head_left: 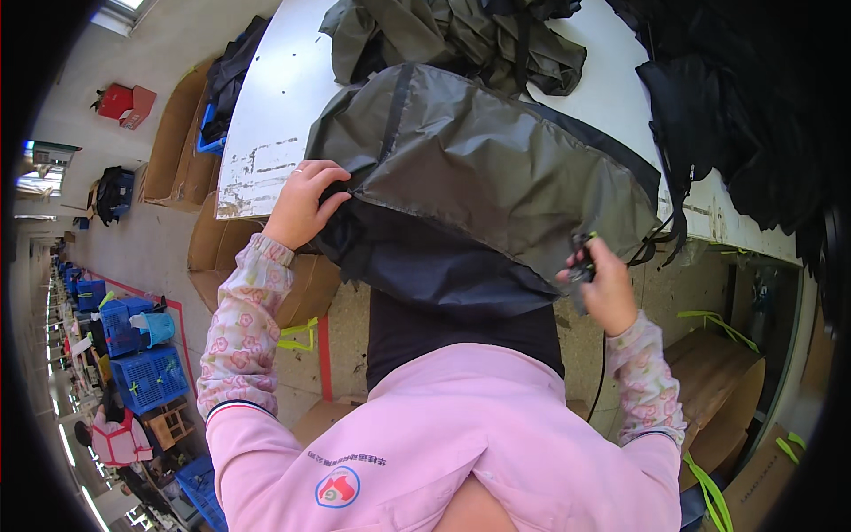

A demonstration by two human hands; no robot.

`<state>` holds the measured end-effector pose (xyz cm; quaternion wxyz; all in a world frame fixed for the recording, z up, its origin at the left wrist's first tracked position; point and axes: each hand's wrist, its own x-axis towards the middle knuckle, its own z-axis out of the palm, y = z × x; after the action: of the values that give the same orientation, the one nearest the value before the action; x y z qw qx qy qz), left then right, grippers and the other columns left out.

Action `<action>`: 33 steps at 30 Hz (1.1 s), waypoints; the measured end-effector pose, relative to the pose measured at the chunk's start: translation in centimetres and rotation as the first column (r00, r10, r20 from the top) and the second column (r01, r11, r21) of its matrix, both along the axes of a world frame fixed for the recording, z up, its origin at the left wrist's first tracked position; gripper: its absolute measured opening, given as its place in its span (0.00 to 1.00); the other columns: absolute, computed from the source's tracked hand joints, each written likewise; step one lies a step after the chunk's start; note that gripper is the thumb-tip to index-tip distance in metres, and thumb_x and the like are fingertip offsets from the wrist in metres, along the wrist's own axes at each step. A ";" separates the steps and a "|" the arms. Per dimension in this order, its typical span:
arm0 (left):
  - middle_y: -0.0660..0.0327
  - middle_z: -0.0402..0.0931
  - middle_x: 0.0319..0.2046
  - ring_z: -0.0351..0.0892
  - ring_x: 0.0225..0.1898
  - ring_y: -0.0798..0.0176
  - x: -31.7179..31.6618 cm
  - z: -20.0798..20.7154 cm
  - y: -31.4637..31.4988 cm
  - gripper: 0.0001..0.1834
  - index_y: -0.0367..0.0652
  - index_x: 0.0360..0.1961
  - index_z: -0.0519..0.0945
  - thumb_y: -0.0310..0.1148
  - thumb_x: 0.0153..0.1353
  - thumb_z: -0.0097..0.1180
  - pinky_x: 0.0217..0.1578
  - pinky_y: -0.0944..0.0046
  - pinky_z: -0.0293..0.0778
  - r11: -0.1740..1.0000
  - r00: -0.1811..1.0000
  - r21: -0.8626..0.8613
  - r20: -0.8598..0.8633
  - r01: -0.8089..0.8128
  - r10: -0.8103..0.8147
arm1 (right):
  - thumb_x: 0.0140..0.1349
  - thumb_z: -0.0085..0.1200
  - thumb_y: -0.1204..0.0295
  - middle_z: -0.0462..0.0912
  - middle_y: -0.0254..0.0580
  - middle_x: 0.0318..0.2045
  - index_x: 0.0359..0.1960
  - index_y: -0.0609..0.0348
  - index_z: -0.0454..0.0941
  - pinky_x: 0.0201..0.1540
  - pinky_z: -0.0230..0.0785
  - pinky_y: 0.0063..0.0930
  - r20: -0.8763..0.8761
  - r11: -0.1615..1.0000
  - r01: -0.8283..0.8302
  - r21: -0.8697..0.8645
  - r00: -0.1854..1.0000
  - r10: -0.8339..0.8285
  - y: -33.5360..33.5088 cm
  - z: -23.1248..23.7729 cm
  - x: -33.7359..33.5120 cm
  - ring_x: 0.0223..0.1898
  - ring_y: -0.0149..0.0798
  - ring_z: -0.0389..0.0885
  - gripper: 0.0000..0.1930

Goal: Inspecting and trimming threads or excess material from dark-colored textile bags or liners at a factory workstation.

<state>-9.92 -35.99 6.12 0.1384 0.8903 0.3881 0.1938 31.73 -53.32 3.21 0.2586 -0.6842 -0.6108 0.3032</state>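
A large olive-grey coated fabric piece with black panels point(479, 164), sewn like a bag, drapes over the front of the white table point(266, 115) and down to my lap. At its left edge my left hand point(312, 197) is closed, thumb and fingers pinching the cloth near a seam. My right hand point(608, 285) is closed around small dark snips point(581, 270), partly hidden by the fingers and slightly blurred. They are at the fabric's lower right edge; whether they touch it I cannot tell.
More olive fabric point(425, 40) is heaped at the table's far side, and black fabric point(709, 133) at the right. Cardboard boxes point(714, 377) stand below on the right, others on the left point(182, 142). Blue crates point(151, 379) line the floor farther left.
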 end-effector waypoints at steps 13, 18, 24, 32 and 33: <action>0.59 0.79 0.29 0.78 0.34 0.56 -3.4 -6.0 1.2 0.03 0.42 0.31 0.80 0.27 0.55 0.61 0.37 0.60 0.73 0.976 0.974 -0.015 0.059 -0.219 0.219 | 0.40 0.58 0.83 0.82 0.44 0.34 0.41 0.57 0.73 0.40 0.67 0.47 0.226 0.999 -0.031 0.012 0.974 0.027 -1.7 -6.8 -2.8 0.35 0.57 0.75 0.21; 0.69 0.76 0.29 0.72 0.32 0.75 -5.4 -4.4 0.6 0.06 0.38 0.37 0.80 0.28 0.61 0.59 0.36 0.73 0.70 0.759 0.799 -0.640 0.394 -0.117 0.455 | 0.42 0.53 0.87 0.81 0.47 0.33 0.43 0.59 0.71 0.41 0.68 0.46 0.169 0.996 0.088 0.020 0.982 -0.090 -2.5 -7.0 0.6 0.38 0.56 0.76 0.22; 0.71 0.74 0.30 0.69 0.33 0.78 -5.6 -3.3 -0.2 0.06 0.38 0.38 0.79 0.29 0.62 0.57 0.37 0.75 0.68 0.717 0.802 -0.697 0.429 0.000 0.417 | 0.42 0.52 0.87 0.80 0.47 0.33 0.43 0.59 0.71 0.41 0.67 0.44 0.182 0.994 0.100 0.037 0.978 -0.105 -2.4 -7.2 1.6 0.38 0.56 0.76 0.21; 0.55 0.68 0.53 0.66 0.57 0.58 -3.4 -1.4 -1.6 0.18 0.44 0.48 0.76 0.34 0.57 0.64 0.60 0.59 0.60 0.981 0.940 -0.193 0.335 -0.003 0.068 | 0.43 0.53 0.86 0.81 0.48 0.33 0.41 0.59 0.73 0.41 0.67 0.46 0.220 0.999 0.020 0.033 0.975 -0.027 -2.3 -6.9 1.1 0.38 0.57 0.77 0.20; 0.52 0.65 0.57 0.62 0.62 0.52 -3.1 -1.3 -1.9 0.21 0.46 0.49 0.76 0.34 0.54 0.66 0.63 0.54 0.56 0.991 0.977 -0.130 0.211 0.028 0.000 | 0.43 0.53 0.85 0.81 0.48 0.33 0.41 0.58 0.73 0.40 0.67 0.46 0.209 0.999 0.033 0.029 0.977 -0.038 -2.3 -7.0 1.1 0.38 0.57 0.77 0.19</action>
<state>-13.01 -37.90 4.80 0.2386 0.8564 0.3769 0.2601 32.83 -55.63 -3.75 0.2069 -0.7197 -0.6261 0.2170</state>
